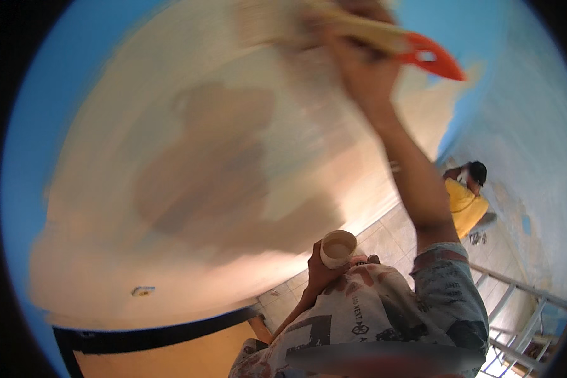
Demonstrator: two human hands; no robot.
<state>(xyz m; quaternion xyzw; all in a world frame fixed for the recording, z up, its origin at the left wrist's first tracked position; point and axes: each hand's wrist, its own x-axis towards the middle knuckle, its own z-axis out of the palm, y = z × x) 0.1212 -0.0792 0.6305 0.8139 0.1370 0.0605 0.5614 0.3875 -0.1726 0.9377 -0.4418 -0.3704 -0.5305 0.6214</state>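
Raised high against the wall, my right hand is closed around a paintbrush with a pale handle and an orange-red end. Motion blurs the brush's other end where it meets the wall. A cream-beige coat covers much of that wall, with bright blue around its edges. Low in front of my body, my left hand grips a small whitish cup. Pale liquid that looks like paint lies inside it. My shadow falls across the beige coat.
A person in a yellow top is by the blue-grey wall to the right. A metal ladder stands at lower right. An outlet plate sits low on the wall, above a dark-framed orange panel. The floor is tiled.
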